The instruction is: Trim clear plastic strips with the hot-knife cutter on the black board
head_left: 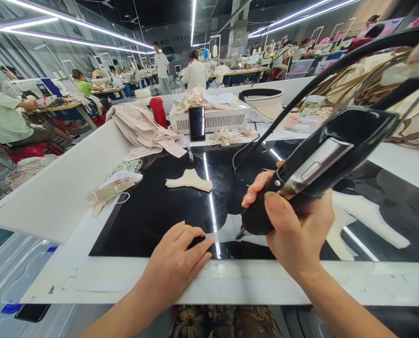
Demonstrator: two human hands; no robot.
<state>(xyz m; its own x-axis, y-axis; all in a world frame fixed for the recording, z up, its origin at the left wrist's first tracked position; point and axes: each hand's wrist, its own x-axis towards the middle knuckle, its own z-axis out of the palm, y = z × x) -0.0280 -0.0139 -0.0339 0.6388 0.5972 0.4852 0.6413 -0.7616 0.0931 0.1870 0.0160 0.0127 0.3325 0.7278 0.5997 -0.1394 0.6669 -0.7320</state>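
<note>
My right hand is wrapped around a black corded handheld tool with a silver strip along its side. The tool's narrow metal tip points down at a thin, pale, see-through piece on a glossy black mat. My left hand lies flat and open, its fingertips at the left end of that piece. Beyond my hands is a cream, curved fabric piece. Right of the tool lie white curved pieces, partly hidden by my right hand.
A phone leans against a white vented box at the back. Beige fabric is heaped beside a red container. A bundle of cord lies at left. The tool's thick cable arches overhead. Several people work at machines beyond.
</note>
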